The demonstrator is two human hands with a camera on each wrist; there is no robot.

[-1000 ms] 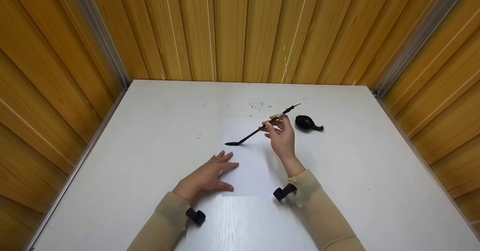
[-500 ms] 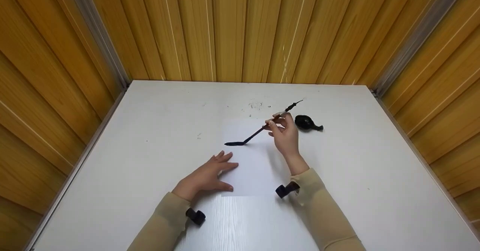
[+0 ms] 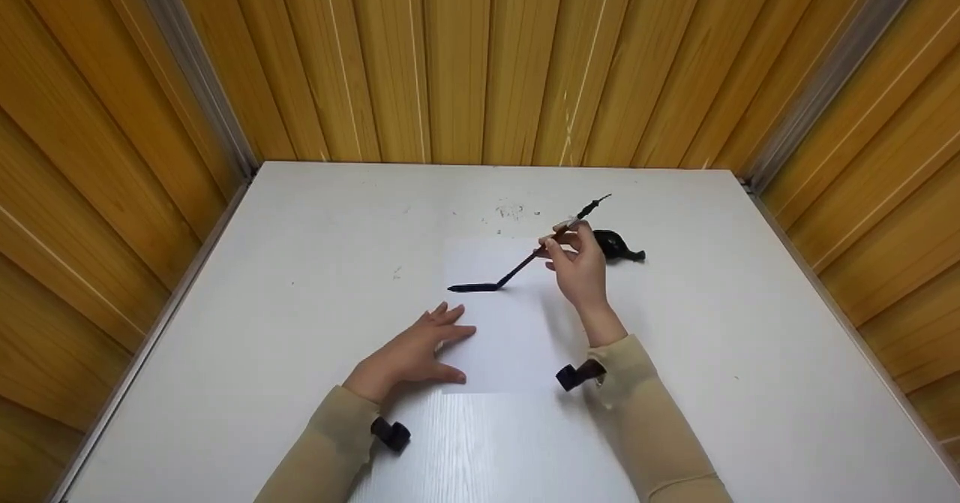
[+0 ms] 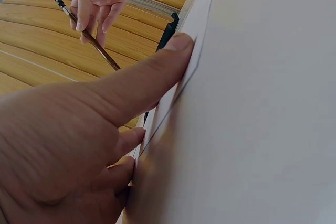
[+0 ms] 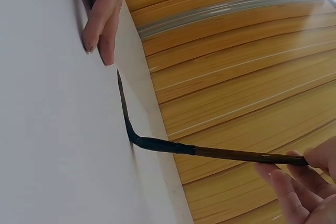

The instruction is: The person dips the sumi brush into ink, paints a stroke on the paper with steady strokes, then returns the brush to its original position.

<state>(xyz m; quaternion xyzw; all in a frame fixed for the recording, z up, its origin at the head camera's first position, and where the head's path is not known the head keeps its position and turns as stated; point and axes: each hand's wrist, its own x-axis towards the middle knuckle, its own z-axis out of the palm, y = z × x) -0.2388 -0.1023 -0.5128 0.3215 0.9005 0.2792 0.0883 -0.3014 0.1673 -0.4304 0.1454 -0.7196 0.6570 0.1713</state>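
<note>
My right hand point(image 3: 581, 266) pinches the wooden handle of a calligraphy brush point(image 3: 523, 263) well above its black head. The brush slants, its hanging-loop end up to the right and its bristles at the white paper sheet point(image 3: 502, 345). Leftward from the bristles runs a straight black ink stroke point(image 3: 471, 288), seen edge-on in the right wrist view as a thin dark line point(image 5: 122, 95). My left hand point(image 3: 416, 345) lies with fingers spread over the paper's left edge, thumb point(image 4: 163, 64) near the lower corner, fingertips just below the stroke.
A glossy black bulb-shaped thing with a narrow neck point(image 3: 619, 246) lies right behind my right hand, partly covered by it. Faint dark smudges point(image 3: 511, 212) mark the white table point(image 3: 315, 225) beyond the paper. Wood-patterned walls point(image 3: 457, 60) enclose the back and sides.
My right hand has moved to the right with the brush, and the black stroke has grown longer that way. The hand now overlaps the black bulb-shaped thing. My left hand has stayed in place.
</note>
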